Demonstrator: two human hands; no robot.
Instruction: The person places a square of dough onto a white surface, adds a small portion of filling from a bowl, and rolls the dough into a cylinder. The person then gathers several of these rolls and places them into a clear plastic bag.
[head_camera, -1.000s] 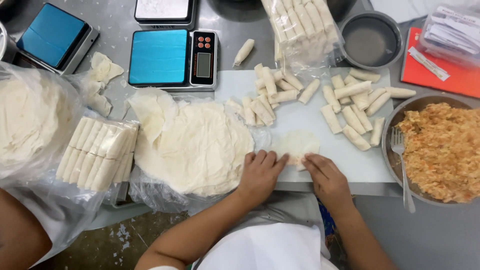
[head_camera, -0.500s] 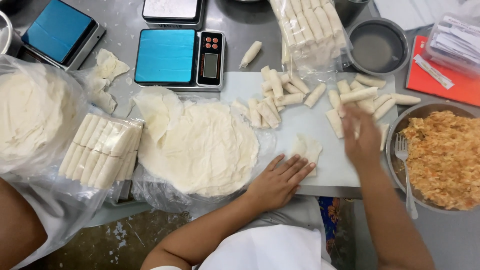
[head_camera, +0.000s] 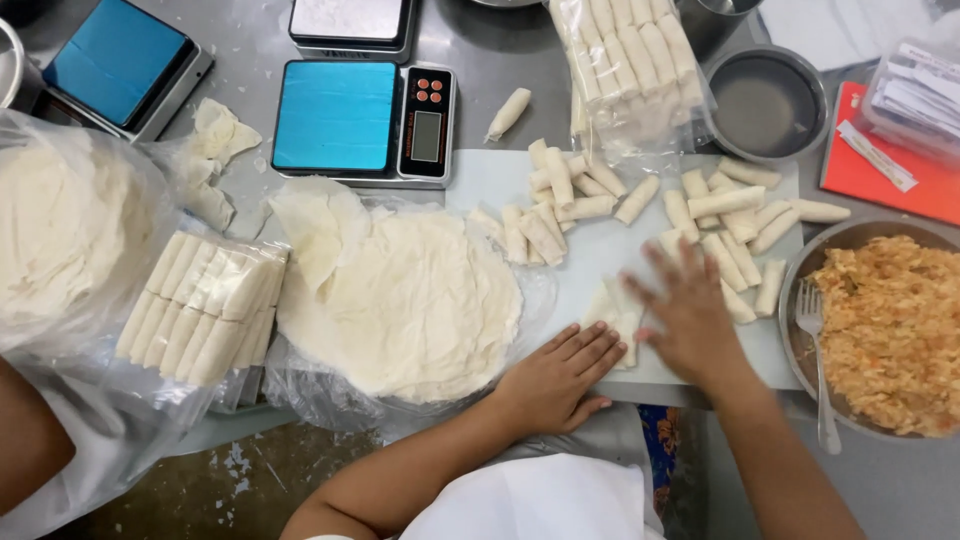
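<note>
Half a second ago the right hand (head_camera: 685, 318) was blurred over the finished rolls near the metal bowl; now it is hovering back over the white rectangular cutting board (head_camera: 600, 250), fingers spread open and gripping nothing, just right of the small folded pale wrapper (head_camera: 615, 312). That wrapper is lying at the board's near edge, slightly more folded than before. The left hand (head_camera: 555, 378) is staying flat at the board's near edge, fingers open and extended, their tips touching the wrapper's left side.

On the grey steel bench (head_camera: 480, 50), a round metal bowl (head_camera: 805, 262) at the right is holding orange shredded filling (head_camera: 890, 330), with a metal fork (head_camera: 818, 365) leaning inside its left rim. A smaller round metal dish (head_camera: 765, 105) behind it is holding a cloudy liquid. A clear plastic bag (head_camera: 630, 70) at the top is packed with uncooked white rolls. Loose rolled white spring rolls (head_camera: 640, 205) are lying scattered across the board. A round stack of thin pale wrappers (head_camera: 410, 300) is sitting on clear plastic to the left. A digital scale with a blue platform (head_camera: 365, 118) is standing behind them.
</note>
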